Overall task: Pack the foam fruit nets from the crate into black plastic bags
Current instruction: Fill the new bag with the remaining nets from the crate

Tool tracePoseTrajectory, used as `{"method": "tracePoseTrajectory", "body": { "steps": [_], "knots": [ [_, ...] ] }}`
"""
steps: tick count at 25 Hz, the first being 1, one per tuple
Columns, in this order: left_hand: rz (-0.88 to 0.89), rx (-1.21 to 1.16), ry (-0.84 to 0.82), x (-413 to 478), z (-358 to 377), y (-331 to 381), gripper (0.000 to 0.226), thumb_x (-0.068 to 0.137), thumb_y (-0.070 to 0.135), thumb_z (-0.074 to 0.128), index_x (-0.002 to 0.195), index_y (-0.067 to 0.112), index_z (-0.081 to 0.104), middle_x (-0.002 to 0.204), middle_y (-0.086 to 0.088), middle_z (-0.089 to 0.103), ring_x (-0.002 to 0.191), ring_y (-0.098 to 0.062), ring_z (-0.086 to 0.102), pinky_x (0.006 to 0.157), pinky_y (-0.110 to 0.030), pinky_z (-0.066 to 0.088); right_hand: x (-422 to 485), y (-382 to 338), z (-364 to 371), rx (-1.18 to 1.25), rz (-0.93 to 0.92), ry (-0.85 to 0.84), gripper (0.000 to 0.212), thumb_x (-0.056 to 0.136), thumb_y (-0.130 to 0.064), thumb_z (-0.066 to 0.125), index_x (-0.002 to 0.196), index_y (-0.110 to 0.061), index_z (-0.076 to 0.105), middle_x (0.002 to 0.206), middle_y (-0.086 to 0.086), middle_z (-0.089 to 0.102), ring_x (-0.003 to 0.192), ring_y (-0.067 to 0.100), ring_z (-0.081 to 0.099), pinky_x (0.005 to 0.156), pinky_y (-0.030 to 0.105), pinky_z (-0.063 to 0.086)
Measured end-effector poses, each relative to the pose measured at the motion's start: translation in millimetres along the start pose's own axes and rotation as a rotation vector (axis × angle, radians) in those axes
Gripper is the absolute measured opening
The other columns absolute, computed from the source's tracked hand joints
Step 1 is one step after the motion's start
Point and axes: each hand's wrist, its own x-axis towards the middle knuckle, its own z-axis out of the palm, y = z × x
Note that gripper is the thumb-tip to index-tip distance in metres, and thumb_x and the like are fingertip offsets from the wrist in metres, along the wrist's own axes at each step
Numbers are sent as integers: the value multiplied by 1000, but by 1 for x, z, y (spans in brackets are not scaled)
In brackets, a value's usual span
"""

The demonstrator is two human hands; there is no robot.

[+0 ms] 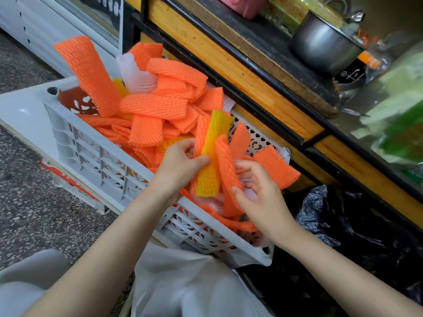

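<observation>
Far left of the fingers, one long orange net [89, 72] stands out of the grey crate [75, 143]. Its long axis runs up and away, leaning left. Behind it one white net [134, 74] sticks up, with a second yellow net [120, 86] peeking out beside it. The pile of orange nets [155, 106] fills the crate. They lie flat at every angle, most with the long axis across the crate. There are well over a dozen, and an exact count cannot be told.

The left hand [180, 165] is above the near half of the crate. Its thumb and curled fingers are clamped on one yellow net [211, 161], which stands nearly upright with its top end tipped slightly right. At least two orange nets are bunched behind it in the same grip.

Just right of that thumb, a curved orange net [226, 165] runs top to bottom and bows towards the right. The right hand [258, 193] pinches it: the thumb presses its lower part and the bent fingers reach round its far side.

Beyond the right fingers, one flat orange net [277, 167] lies over the crate's far corner, its long axis slanting down to the right. Below and right of the right wrist lies one crumpled black bag [343, 225] on the floor. Up on the wooden counter [251, 72] stands one steel pot [320, 46].
</observation>
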Motion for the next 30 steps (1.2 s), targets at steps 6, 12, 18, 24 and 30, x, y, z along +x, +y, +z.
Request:
{"method": "tracePoseTrajectory", "body": {
  "steps": [6,12,18,24,30],
  "knots": [
    [14,-17,98,5,2,-3,22,84,3,62,104,12,62,83,1,66,75,-12,63,59,-18,49,29,-2,-3,108,114,245,39,87,-3,61,118,-23,47,120,-5,54,109,2,55,88,16,47],
    [-13,-166,121,0,8,0,29,85,29,67,109,14,58,97,-4,68,89,-17,65,76,-29,54,35,-20,21,117,-57,-15,39,92,2,50,127,-15,51,127,-5,54,116,-2,51,98,17,42],
    [28,-186,199,4,-15,13,29,91,16,59,118,6,57,100,0,68,74,-1,67,59,-13,51,56,37,10,-177,363,26,51,90,-23,61,131,-7,35,128,3,45,123,17,44,103,26,37],
    [32,-138,160,4,-15,10,32,89,18,61,118,5,58,103,-3,68,76,-3,67,57,-13,49,60,77,29,-95,643,-173,78,81,-39,69,135,-2,26,125,8,52,118,26,53,96,39,46],
    [28,-97,117,7,-6,9,30,89,18,62,117,6,59,99,-1,68,76,-2,67,60,-14,51,50,60,16,-174,504,-42,54,81,-25,72,124,-9,44,107,-3,57,96,12,57,77,19,47]
  ]
}}
